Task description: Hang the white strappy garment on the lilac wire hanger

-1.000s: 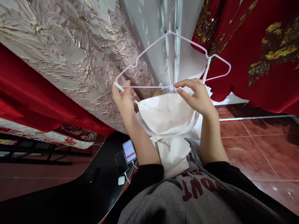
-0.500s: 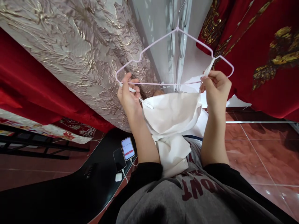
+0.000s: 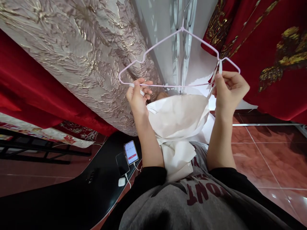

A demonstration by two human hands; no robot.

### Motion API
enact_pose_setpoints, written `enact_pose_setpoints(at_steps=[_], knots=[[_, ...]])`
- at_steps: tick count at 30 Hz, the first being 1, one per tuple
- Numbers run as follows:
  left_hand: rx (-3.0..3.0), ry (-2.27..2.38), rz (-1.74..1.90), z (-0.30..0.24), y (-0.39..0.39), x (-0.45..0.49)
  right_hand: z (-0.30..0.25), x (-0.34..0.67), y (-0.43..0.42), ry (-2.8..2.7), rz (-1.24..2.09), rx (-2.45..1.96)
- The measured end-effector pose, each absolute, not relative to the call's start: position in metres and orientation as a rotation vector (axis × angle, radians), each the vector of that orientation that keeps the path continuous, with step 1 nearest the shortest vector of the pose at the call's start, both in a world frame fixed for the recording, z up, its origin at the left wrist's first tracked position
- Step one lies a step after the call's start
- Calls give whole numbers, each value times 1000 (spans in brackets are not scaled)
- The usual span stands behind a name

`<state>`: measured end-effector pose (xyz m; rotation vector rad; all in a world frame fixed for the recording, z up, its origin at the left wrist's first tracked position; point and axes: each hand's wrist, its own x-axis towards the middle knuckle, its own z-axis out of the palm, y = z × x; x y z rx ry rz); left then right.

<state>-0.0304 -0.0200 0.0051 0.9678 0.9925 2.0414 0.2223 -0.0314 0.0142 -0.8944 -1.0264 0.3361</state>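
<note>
A pale pink clothes hanger (image 3: 165, 41) hangs in front of me by its hook. Below it droops a white garment (image 3: 178, 113) with thin straps, its lower part bunched against my shirt. My left hand (image 3: 139, 97) pinches one white strap at the left end of the hanger's bottom bar. On the other side, my right hand (image 3: 229, 91) grips the right strap (image 3: 220, 67), which loops up over the hanger's right notch. Part of each strap is hidden by my fingers.
To the left hangs a textured pinkish-gold cloth (image 3: 100, 60), beside red fabric (image 3: 43, 92). Embroidered red cloth (image 3: 271, 57) hangs at right. A black curved surface (image 3: 72, 191) bears a lit phone (image 3: 131, 152), a dark phone (image 3: 122, 164) and a white case (image 3: 122, 181).
My left hand has shifted slightly right along the bottom bar with its strap. My right hand has moved a little right, and the right strap now hangs more steeply from the notch.
</note>
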Motion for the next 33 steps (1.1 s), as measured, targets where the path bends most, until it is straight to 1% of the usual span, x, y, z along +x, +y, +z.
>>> enact_pose_setpoints(at_steps=[5,11,13,16,19,21,24,27,30,33], knots=[[946,1016,2036,9,-21,-30,24,226,-34,-1279,462,-894],[958,994,2008,10,-21,-33,54,241,-2,-1334,302,-729],[984,997,1994,8,-20,-35,50,249,14,-1251,248,-650],[996,1012,1989,7,-19,-37,26,262,28,-994,173,-559],[959,1009,1989,11,-19,-37,2,270,24,-697,10,-491],[904,994,1979,14,-20,-34,-1,269,10,-608,-108,-493],[845,976,1971,17,-21,-30,13,255,-17,-803,-92,-556],[907,963,1971,15,-23,-29,24,233,-32,-1221,138,-660],[1039,965,1975,11,-24,-33,21,214,-30,-1625,351,-809],[1116,1011,1950,10,-27,-41,12,208,-23,-1770,390,-922]])
